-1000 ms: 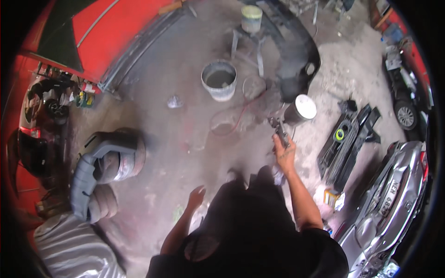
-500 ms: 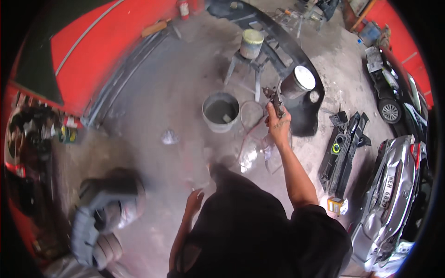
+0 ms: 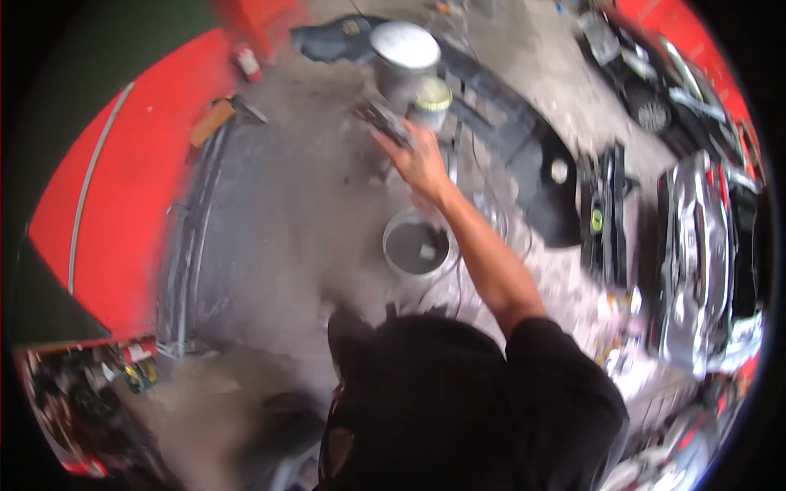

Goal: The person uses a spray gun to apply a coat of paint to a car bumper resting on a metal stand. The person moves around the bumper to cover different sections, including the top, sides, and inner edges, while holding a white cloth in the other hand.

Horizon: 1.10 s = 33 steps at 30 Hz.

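My right hand [image 3: 424, 164] reaches forward, closed around the handle of a spray gun [image 3: 385, 123]. The gun points to the left. Above it sits a round cup [image 3: 405, 45] with a whitish top and darker, blurred sides, which looks like the gun's paint cup. Behind the hand is a paint bucket [image 3: 434, 96] with a yellowish rim. Below the right forearm, a grey bucket [image 3: 416, 244] stands on the floor with grey contents and a pale block inside. My left hand is out of view.
A large black bumper [image 3: 524, 155] curves across the floor ahead. Long dark trim [image 3: 187, 245] stands at left beside a red panel [image 3: 123, 180]. Car parts [image 3: 604, 221] and a silver bumper [image 3: 696, 262] lie right, near a dark car [image 3: 655, 90]. A hose runs near the grey bucket.
My right hand has swung leftward and farther forward with the spray gun, which has turned to point more left. My left hand has gone out of view. The whole view has shifted.
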Motion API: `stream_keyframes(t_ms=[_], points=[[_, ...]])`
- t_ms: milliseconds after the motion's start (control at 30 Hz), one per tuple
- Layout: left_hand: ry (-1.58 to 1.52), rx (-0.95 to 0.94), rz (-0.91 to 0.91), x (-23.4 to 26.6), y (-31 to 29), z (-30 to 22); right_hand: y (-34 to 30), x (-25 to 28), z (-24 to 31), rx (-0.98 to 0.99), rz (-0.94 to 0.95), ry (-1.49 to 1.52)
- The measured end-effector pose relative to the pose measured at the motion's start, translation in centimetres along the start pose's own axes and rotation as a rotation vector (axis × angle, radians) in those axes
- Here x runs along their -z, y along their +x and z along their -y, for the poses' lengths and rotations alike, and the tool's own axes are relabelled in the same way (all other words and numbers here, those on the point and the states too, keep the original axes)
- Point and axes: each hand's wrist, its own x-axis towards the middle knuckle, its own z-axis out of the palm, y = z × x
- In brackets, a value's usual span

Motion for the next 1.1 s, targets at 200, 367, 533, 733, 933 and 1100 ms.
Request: stream_keyframes(t_ms=[200, 367, 533, 733, 933, 1100], points=[[0.087, 0.087, 0.241, 12.6, 16.7, 11.1, 11.2, -14.3, 1.9, 0.137, 0.081, -0.170], [0.397, -0.197, 0.149, 29.7, 35.1, 23.6, 20.3, -28.6, 4.3, 0.283, 0.056, -0.134], [-0.338, 0.675, 0.177, 46.3, 55.1, 21.9, 25.3, -37.0, 3.1, 0.065, 0.030, -0.095], [-0.378, 0.280, 0.244, 53.6, 75.5, 14.5, 34.9, -55.1, 2.1, 0.078, -0.183, 0.172], [-0.501, -0.156, 0.894, 49.7, 88.7, -5.8, 50.1, -67.8, 1.9, 0.015, -0.115, 0.387], [-0.445, -0.199, 0.930, 52.4, 102.4, -15.2, 61.8, -71.6, 4.1, 0.042, 0.009, 0.388]])
